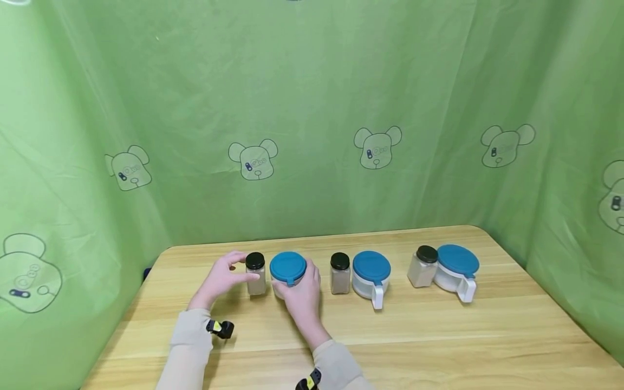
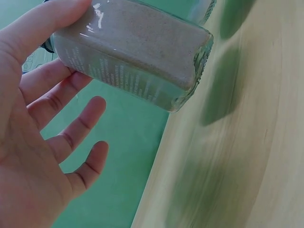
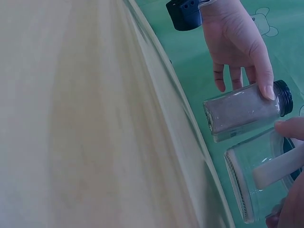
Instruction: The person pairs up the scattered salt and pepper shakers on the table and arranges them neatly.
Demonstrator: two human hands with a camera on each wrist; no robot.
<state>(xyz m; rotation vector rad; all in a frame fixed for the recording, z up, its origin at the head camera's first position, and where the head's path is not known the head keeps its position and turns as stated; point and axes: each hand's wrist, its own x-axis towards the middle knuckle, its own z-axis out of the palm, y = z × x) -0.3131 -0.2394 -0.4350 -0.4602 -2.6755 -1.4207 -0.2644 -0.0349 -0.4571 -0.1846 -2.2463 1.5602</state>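
My left hand [image 1: 225,277] pinches a square glass jar [image 1: 256,279] with a black lid between thumb and fingers. Pale powder fills much of this jar, and its base looks slightly raised off the wood in the left wrist view, where the ring and little fingers stand free of the glass. Just to its right, my right hand [image 1: 303,295] grips a round glass seasoning pot [image 1: 287,266] with a blue lid, thumb and fingers on either side. The pot's white handle [image 3: 278,168] shows in the right wrist view; the hand partly hides the pot's body.
Another black-lidded jar [image 1: 340,273] and blue-lidded pot [image 1: 371,271] stand side by side right of my hands. Farther right is a third jar [image 1: 422,266] with its pot [image 1: 457,262]. All are on a wooden table [image 1: 439,341], backed by a green curtain [image 1: 312,97].
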